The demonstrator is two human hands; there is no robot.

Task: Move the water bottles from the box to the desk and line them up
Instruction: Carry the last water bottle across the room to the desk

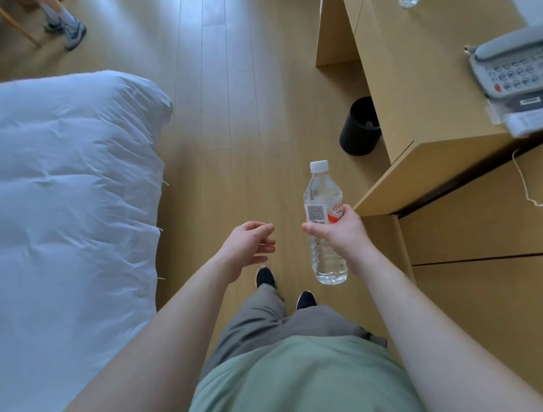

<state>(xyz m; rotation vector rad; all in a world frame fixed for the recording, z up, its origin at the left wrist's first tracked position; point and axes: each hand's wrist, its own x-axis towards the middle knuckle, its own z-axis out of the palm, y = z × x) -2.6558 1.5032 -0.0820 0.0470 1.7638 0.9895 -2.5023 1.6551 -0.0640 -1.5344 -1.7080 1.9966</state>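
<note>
A clear water bottle with a white cap and a red and white label stands upright in the air over the floor, and my right hand grips it around the middle. My left hand hovers empty to the left of it, fingers loosely curled. The wooden desk is ahead on the right, its near corner just beyond the bottle. At the desk's far edge part of another clear bottle shows. No box is in view.
A grey telephone and papers lie on the desk's right side. A black bin stands on the floor by the desk. A bed with a white duvet fills the left. Another person's feet are at the far left. A drawer unit stands at the right.
</note>
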